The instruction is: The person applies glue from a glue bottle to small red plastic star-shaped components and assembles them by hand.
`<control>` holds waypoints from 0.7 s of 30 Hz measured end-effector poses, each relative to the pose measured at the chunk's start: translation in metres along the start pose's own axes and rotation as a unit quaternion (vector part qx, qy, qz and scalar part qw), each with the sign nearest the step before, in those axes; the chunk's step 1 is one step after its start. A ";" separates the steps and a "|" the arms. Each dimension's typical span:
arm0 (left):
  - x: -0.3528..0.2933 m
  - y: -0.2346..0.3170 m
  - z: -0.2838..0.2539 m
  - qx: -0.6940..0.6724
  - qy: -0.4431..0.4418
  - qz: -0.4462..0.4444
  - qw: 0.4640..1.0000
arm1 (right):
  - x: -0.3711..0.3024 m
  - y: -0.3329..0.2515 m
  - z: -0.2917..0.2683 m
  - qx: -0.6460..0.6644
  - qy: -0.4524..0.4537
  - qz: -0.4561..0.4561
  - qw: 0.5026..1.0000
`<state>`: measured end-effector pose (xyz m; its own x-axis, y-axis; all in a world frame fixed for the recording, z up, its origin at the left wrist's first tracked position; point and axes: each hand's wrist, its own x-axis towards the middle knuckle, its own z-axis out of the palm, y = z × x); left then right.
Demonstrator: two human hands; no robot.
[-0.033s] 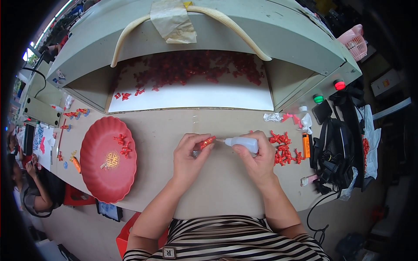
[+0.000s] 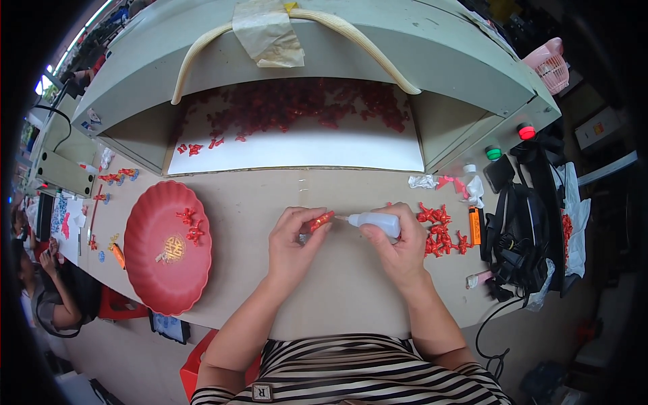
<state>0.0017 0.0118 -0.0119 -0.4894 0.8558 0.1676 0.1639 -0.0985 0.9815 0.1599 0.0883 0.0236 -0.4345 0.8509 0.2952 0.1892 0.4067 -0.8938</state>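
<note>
Between the fingertips of my left hand (image 2: 295, 236) is a small glossy red figurine (image 2: 322, 221) with gold marks, partly covered by the fingers. My right hand (image 2: 399, 246) is closed round a small white squeeze bottle (image 2: 375, 222). The bottle lies nearly level, and its thin nozzle points left, at the figurine's end; I cannot tell whether they touch. Just right of that hand, a cluster of red figurines (image 2: 440, 236) lies on the table. To the left stands a scalloped red dish (image 2: 145, 270) with a few red figurines (image 2: 192, 227) inside.
Ahead is a grey hooded cabinet (image 2: 466, 131), its white floor holding a heap of red pieces (image 2: 290, 108). On the right lie an orange box (image 2: 474, 226), a black bag (image 2: 516, 236) and crumpled tissue (image 2: 475, 192). Small coloured figurines (image 2: 118, 177) sit far left. Another person's arm (image 2: 61, 290) shows beyond.
</note>
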 end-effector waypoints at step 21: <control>-0.001 0.000 -0.001 0.012 -0.012 -0.025 1.000 | -0.001 0.001 0.001 0.001 0.001 -0.025 1.000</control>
<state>0.0013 0.0105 -0.0122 -0.4761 0.8717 0.1159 0.1612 -0.0431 0.9860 0.1602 0.0874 0.0216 -0.4416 0.8302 0.3403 0.1652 0.4480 -0.8786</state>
